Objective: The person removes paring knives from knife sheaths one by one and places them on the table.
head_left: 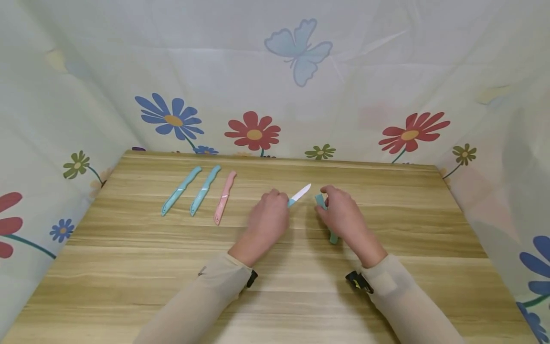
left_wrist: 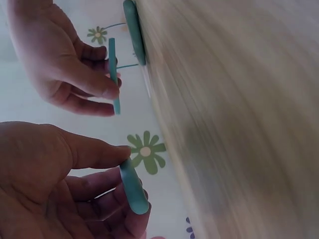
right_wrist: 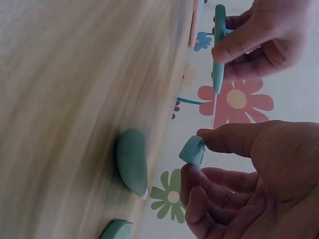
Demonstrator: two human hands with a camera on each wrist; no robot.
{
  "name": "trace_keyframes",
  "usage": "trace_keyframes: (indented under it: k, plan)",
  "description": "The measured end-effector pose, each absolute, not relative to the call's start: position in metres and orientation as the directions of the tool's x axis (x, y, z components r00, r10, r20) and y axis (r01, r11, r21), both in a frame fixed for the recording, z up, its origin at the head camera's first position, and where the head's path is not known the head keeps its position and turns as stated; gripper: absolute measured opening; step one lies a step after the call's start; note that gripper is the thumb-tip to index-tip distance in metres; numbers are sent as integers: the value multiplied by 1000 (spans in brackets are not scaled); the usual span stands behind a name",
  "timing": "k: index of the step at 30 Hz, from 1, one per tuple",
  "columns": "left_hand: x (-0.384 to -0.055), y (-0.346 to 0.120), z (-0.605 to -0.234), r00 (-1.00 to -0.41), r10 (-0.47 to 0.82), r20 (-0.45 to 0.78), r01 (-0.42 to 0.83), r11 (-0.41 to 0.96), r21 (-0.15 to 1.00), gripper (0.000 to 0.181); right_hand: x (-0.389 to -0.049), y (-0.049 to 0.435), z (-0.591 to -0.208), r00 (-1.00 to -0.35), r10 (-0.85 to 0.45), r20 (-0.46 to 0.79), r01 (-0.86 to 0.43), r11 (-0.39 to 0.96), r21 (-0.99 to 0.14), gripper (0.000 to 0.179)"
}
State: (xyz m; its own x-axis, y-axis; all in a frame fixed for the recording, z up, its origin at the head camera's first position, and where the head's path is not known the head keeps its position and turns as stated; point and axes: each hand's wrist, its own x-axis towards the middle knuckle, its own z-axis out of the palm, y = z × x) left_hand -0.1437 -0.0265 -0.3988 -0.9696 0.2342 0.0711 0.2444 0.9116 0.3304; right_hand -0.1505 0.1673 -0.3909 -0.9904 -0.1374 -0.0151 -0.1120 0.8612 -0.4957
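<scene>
My left hand [head_left: 268, 215] grips a small knife by its teal handle [left_wrist: 134, 191]. Its bare white blade [head_left: 300, 193] points up and to the right in the head view. Between thumb and fingers, my right hand [head_left: 342, 212] pinches a teal knife sheath [right_wrist: 193, 151], held apart from the blade. Beneath the right hand, another teal handle [head_left: 333, 237] rests on the table; the hand hides the rest of it in the head view. The right wrist view shows this handle close up, with a second teal piece [right_wrist: 117, 229] at the lower edge.
At the left of the wooden table [head_left: 172, 267], two teal sheathed knives [head_left: 181, 191] [head_left: 205, 191] and one pink sheathed knife [head_left: 225, 198] lie side by side. A flower-printed curtain [head_left: 215, 62] encloses the table's back and sides.
</scene>
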Motion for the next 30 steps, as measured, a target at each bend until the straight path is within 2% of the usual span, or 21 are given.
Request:
trace_keyframes:
  k: [8,17,23,30]
  plan:
    - [-145,-6,-403,-975,221,26,217,919,328,16,-153,165,-397,-995,-96,-39,-67,883,-465,47]
    - [-144,10,-407,-975,221,12,212,915,344,8,-156,161,-399,-992,-76,-100,-22,889,-457,42]
    - [-146,18,-408,-974,226,16,218,916,337,5,-157,156,-401,-991,-64,-118,-6,901,-435,32]
    - [-148,25,-410,-980,195,-28,170,910,378,7,-157,153,-403,-991,-88,-106,-40,919,-391,18]
